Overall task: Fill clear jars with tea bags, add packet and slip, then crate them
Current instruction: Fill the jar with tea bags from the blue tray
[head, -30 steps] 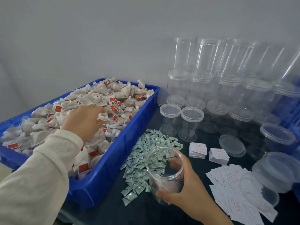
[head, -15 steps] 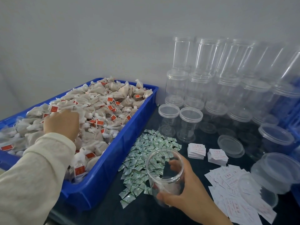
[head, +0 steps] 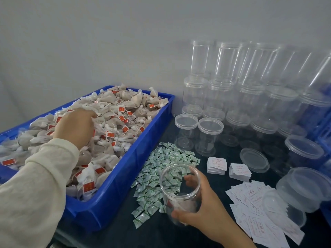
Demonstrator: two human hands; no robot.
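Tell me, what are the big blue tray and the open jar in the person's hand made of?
The blue tray looks like moulded plastic: one solid colour, smooth, with a slight sheen and rounded rims. The open jar, gripped by the right hand, seems to be clear thin plastic rather than glass, though that is a guess; the green packets show straight through its wall.

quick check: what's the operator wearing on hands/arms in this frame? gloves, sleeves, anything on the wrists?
No gloves: both hands are bare. The left hand comes out of a long cream, soft-looking knit sleeve with a ribbed cuff at the wrist. The right hand and the forearm behind it are uncovered as far as the frame edge. No watch, rings, bands or markings are visible on either.
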